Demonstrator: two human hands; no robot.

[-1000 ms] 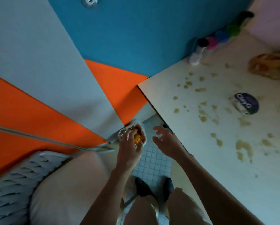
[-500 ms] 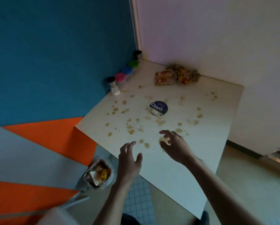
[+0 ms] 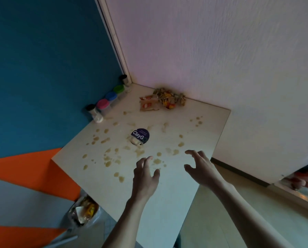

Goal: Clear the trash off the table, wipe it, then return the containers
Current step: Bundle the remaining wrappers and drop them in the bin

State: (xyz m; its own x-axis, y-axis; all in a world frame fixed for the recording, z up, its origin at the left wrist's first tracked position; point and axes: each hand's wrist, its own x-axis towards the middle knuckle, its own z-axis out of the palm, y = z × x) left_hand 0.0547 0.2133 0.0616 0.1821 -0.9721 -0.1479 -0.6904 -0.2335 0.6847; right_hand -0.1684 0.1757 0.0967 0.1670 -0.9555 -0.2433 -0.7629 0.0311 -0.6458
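Where the orange and grey wall panels meet the floor at the far left, a clear trash bag (image 3: 83, 211) sits below the near-left corner of the surface (image 3: 169, 197), holding crumpled wrappers with some yellow among them. Along the blue wall, at the left edge of the pale surface, stands a row of small containers: a black-capped shaker (image 3: 93, 112) nearest, then a pink-lidded jar (image 3: 103, 104), a blue-lidded jar (image 3: 111, 96), a green-lidded jar (image 3: 118, 89), and a dark-capped one (image 3: 123, 79) tucked into the corner. Brownish spill marks (image 3: 106, 162) are scattered over much of the surface. Near its middle lies a round dark purple lid (image 3: 140, 136) printed "ClayG", with a whitish scrap touching its near-left edge. Toward the back, close to the white wall, an orange-and-tan wrapper (image 3: 148, 104) lies just beside a heap of crumpled yellow-brown trash (image 3: 171, 98). The left hand (image 3: 145, 178) hovers over the near part of the surface, its fingers (image 3: 146, 162) spread apart and slightly bent, holding nothing. To its right, the right hand (image 3: 201, 169) hangs over the surface's right edge, fingers (image 3: 191, 152) apart and curved as well, also gripping nothing. Both hands are well apart from the lid and the trash heap. Beyond the right edge runs a pale floor, with blurred reddish objects at the far right that cannot be made out.
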